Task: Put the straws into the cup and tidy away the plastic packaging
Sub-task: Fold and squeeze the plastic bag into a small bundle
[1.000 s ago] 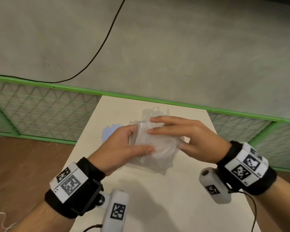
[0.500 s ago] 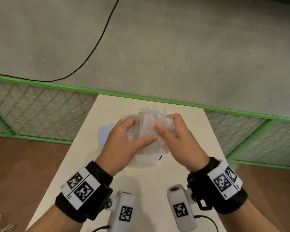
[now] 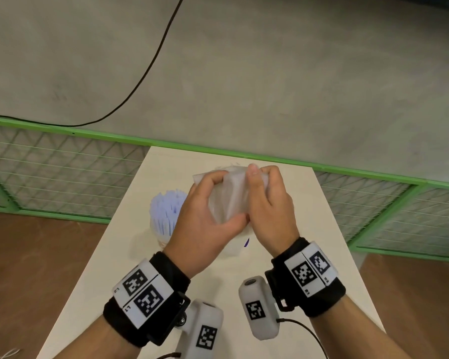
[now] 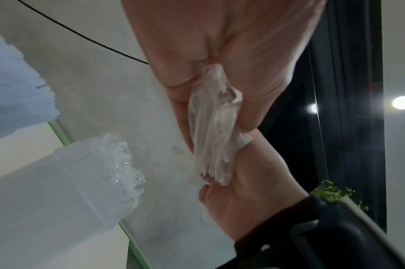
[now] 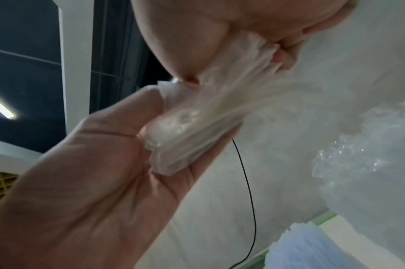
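Observation:
Both hands press a folded wad of clear plastic packaging (image 3: 230, 196) between them above the middle of the table. My left hand (image 3: 205, 216) curls round its left side, thumb underneath. From the right, my right hand (image 3: 270, 203) pinches it, thumb on top. The wrist views show the packaging (image 4: 213, 138) squeezed flat between thumbs and fingers, its creased layers (image 5: 197, 131) sticking out. Pale blue straws (image 3: 167, 209) stand bunched in a clear cup (image 3: 163, 238) just left of my left hand.
The cream table (image 3: 218, 288) is narrow, with its far edge against a green-framed mesh fence (image 3: 62, 177). More clear crinkled plastic (image 4: 109, 172) lies on the table under my hands, also seen as a white patch (image 3: 235, 246). A black cable (image 3: 145, 71) crosses the grey floor beyond.
My hands have come closer together and folded the packaging into a smaller, tighter wad. The right hand has swung in from the right; the straws in the cup now show beside my left hand.

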`<state>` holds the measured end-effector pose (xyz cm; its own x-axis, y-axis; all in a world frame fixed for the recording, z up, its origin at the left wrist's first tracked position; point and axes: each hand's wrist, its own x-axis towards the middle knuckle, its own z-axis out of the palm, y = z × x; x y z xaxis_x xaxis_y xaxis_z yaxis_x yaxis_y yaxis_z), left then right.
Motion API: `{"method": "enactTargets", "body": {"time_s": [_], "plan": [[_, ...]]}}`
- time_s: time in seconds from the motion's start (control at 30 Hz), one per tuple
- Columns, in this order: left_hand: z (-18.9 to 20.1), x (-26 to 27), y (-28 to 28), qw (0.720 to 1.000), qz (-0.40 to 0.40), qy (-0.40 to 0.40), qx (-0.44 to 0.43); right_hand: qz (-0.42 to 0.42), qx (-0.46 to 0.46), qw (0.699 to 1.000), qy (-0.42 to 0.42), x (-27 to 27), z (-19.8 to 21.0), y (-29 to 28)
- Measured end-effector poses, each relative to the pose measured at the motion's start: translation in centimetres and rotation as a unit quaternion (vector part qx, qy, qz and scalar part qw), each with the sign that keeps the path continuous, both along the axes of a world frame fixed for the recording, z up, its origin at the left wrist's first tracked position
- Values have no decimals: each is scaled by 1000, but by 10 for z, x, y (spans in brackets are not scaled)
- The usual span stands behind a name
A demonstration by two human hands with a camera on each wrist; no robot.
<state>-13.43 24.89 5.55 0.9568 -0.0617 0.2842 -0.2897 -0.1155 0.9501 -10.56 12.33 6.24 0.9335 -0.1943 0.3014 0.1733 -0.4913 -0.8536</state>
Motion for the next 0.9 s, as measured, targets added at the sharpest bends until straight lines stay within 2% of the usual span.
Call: {"method": "enactTargets", "body": {"time_s": [0.07, 0.17, 0.23, 0.27, 0.37, 0.4, 0.47, 0.57, 0.67, 0.73, 0.8, 0.87, 0.9], "plan": [[3, -3, 0, 999, -30, -26, -22, 10, 122, 992, 16, 8, -5, -1], [4, 0, 5, 991, -81, -48, -90, 30, 280, 949, 145, 16, -6, -4], [2, 1, 6, 985, -106, -43, -129, 67, 327, 922, 196, 15, -6, -6], [2, 2, 7, 983, -113, -35, -141, 71, 324, 926, 180, 14, -5, -6], [4, 3, 15, 976, -141, 8, -166, 30, 186, 982, 16, 9, 1, -11], [9, 5, 19, 974, -152, 30, -166, 32, 134, 990, -33, 7, 5, -14], [15, 9, 27, 977, -166, 66, -117, 74, 46, 992, -88, 2, 10, -21], [19, 13, 25, 977, -198, 77, 19, 136, -68, 982, -110, -1, 23, -23], [18, 11, 18, 974, -211, 79, -4, 113, -82, 983, -117, 2, 32, -23], [15, 12, 19, 987, -157, 41, 7, 78, -27, 994, -67, 2, 27, -27], [8, 12, 20, 994, -105, -4, 39, 78, 73, 993, 40, -4, 17, -30], [4, 10, 17, 994, -93, -27, 53, 132, 176, 963, 153, -14, 8, -26], [3, 7, 15, 993, -100, -34, 60, 157, 220, 947, 177, -19, 7, -23]]}}
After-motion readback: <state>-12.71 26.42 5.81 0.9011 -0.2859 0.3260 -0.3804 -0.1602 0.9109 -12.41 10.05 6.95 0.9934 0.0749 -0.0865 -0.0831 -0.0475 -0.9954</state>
